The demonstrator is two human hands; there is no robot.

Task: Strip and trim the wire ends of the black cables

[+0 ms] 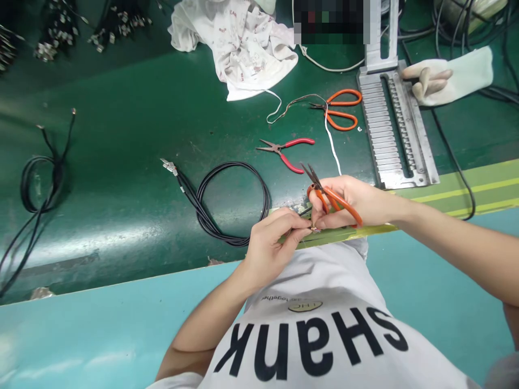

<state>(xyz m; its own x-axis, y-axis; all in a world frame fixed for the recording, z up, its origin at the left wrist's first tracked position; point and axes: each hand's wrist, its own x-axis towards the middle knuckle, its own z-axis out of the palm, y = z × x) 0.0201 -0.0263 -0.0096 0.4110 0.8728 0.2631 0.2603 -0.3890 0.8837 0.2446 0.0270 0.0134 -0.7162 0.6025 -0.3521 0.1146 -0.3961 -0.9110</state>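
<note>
At the table's front edge, my left hand (272, 240) is closed, pinching the end of a thin black cable (305, 211) between thumb and fingertips. My right hand (352, 201) is wrapped round orange-handled scissors (344, 204), whose dark blades point up and away from me. Its fingertips meet those of the left hand at the small cable end, where fine detail is hard to make out. Just beyond the left hand lies a coiled black cable (265, 186) with silvery connectors (169, 167). Red-handled pliers (279, 147) lie open on the table.
Another pair of orange scissors (343, 113) rests near a slotted metal fixture (391, 129). A whitish glove (450, 78) lies right of it, a printed white cloth (243, 43) at the back. More black cables (52, 178) lie at left, with bundled connectors (57, 38) behind.
</note>
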